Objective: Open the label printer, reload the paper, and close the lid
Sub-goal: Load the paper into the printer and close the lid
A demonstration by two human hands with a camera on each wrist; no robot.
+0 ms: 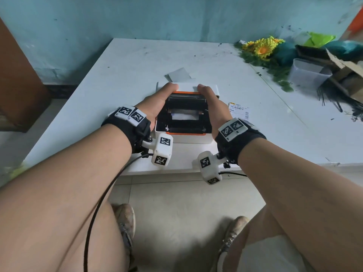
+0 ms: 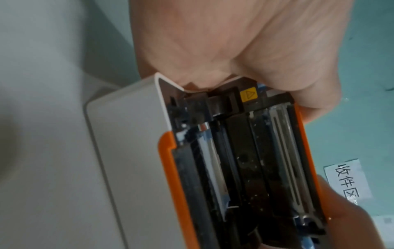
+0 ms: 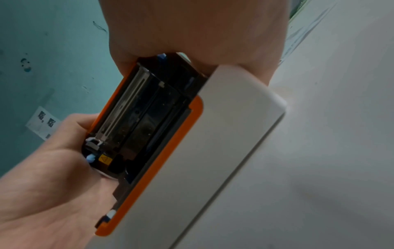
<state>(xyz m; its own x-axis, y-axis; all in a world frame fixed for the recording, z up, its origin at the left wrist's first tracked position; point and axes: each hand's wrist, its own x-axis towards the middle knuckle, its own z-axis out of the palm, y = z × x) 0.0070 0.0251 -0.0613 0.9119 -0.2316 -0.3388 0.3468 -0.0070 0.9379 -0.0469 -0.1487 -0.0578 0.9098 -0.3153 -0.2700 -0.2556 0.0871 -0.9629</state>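
Hands hold the lid between them: the left hand (image 1: 155, 104) grips its left end and the right hand (image 1: 213, 104) its right end, thumbs on the near side and fingers curled over the far edge. Neither grip is free. The lid (image 1: 185, 90) stands raised, tilted back from the printer (image 1: 184, 137), its orange trim and dark underside with a metal bar facing the person. In the left wrist view a yellow warning sticker (image 2: 248, 95) sits beside the thumb, just next to the print mechanism.

Below the lid the bay lies open, and a white strip of paper (image 1: 183, 116) lies across it; whether it is seated properly I cannot tell. The printer rests on the white counter (image 1: 98, 99), close to its near edge. Behind the printer lies a loose white sheet (image 1: 179, 74); just to the printer's right lies a printed label (image 1: 238, 110). Far to the printer's right, at the counter's back corner, lie yellow flowers (image 1: 262, 47) and a clear tub (image 1: 308, 72).

The lid looks like light, stiff plastic on a hinge, so it should swing easily, and I judge the two outer ends the best hold: even pressure there would keep it from twisting. The body looks light enough to slide on the smooth counter if pushed forward rather than down. Fingers are best kept off the metal bar and the stickered area.
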